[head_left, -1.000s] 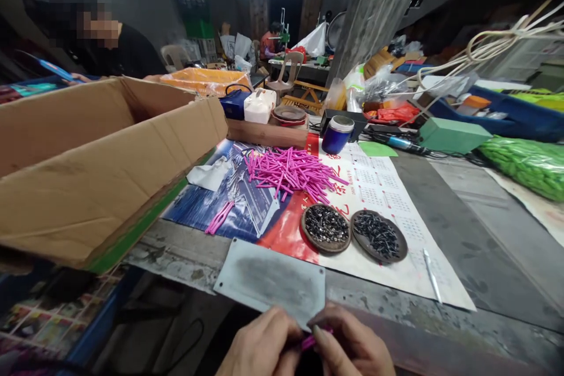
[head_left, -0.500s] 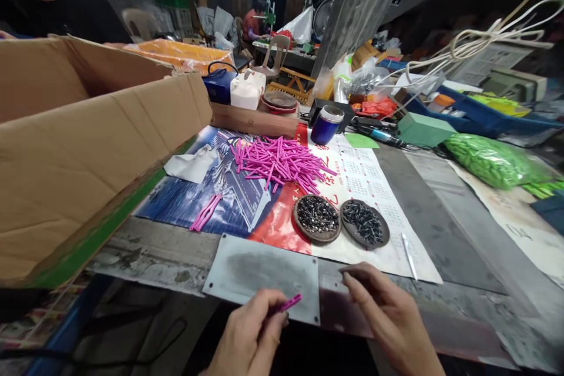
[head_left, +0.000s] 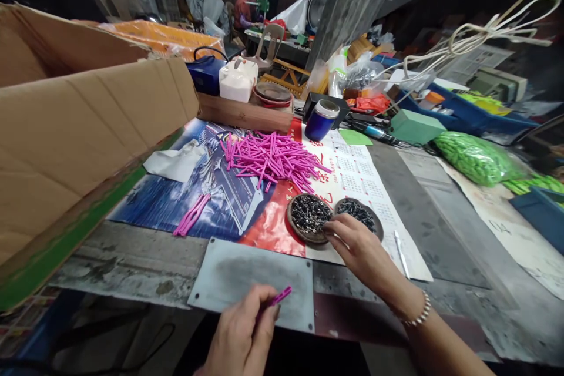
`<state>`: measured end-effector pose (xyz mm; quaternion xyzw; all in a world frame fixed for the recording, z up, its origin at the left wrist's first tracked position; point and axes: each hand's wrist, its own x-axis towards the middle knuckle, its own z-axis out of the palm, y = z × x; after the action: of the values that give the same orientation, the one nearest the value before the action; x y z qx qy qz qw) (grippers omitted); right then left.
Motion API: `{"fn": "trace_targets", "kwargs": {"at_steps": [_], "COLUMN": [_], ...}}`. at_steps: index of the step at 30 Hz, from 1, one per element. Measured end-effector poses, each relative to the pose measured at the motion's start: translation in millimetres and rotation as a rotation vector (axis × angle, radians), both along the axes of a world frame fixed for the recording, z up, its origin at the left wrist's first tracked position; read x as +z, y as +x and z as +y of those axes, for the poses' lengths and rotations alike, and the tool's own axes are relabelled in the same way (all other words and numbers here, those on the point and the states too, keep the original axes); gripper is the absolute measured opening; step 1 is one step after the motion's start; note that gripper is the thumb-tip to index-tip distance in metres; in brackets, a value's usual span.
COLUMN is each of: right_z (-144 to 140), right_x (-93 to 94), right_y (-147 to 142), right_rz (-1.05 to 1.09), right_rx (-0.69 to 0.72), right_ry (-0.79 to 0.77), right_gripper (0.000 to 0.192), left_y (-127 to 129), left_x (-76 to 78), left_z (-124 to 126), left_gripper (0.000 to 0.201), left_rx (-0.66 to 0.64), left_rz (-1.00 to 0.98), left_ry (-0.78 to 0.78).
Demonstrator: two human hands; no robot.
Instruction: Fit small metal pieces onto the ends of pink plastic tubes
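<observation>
In my left hand, closed in a pinch, is a slim magenta plastic strip, its slotted end poking out past thumb and forefinger. It is held over the grey metal plate at the table's near edge. My right hand reaches forward, its fingertips pressed together at the right side of a round dish of small shiny metal parts; whatever is between them is too small to make out. Behind that hand, partly covered, a second dish holds dark screw-like pieces.
Beyond the dishes lies a heap of magenta strips, with a few more strips to the left. A large cardboard box stands at left. A blue jar, white pen and bag of green pieces lie rightward.
My right hand has moved forward from the near edge to the metal-parts dish, its fingers coming together. My left hand still holds the magenta strip. The view has shifted slightly.
</observation>
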<state>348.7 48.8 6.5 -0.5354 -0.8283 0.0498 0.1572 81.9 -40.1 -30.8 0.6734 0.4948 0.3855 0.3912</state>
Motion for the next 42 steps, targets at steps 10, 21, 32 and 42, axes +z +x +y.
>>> {"fn": "trace_targets", "kwargs": {"at_steps": [10, 21, 32, 42], "right_z": [28.4, 35.3, 30.5, 43.9], "right_x": [-9.4, 8.8, 15.9, 14.6], "right_y": [2.6, 5.1, 11.0, -3.7], "right_rz": [-0.195, -0.063, -0.071, -0.257], "right_rx": [0.154, 0.162, 0.194, 0.262], "right_ry": [-0.023, -0.058, -0.087, -0.093], "right_gripper": [0.017, 0.015, 0.012, 0.019], "left_y": [0.9, 0.3, -1.3, -0.4], "left_x": [-1.6, 1.4, -3.5, -1.3], "left_z": [-1.8, 1.3, 1.5, 2.5], "left_gripper": [0.016, 0.017, 0.014, 0.015], "left_rx": [0.026, -0.011, -0.066, -0.046], "left_rz": [0.024, 0.030, 0.073, 0.059], "left_ry": [-0.017, 0.039, 0.078, 0.131]}}
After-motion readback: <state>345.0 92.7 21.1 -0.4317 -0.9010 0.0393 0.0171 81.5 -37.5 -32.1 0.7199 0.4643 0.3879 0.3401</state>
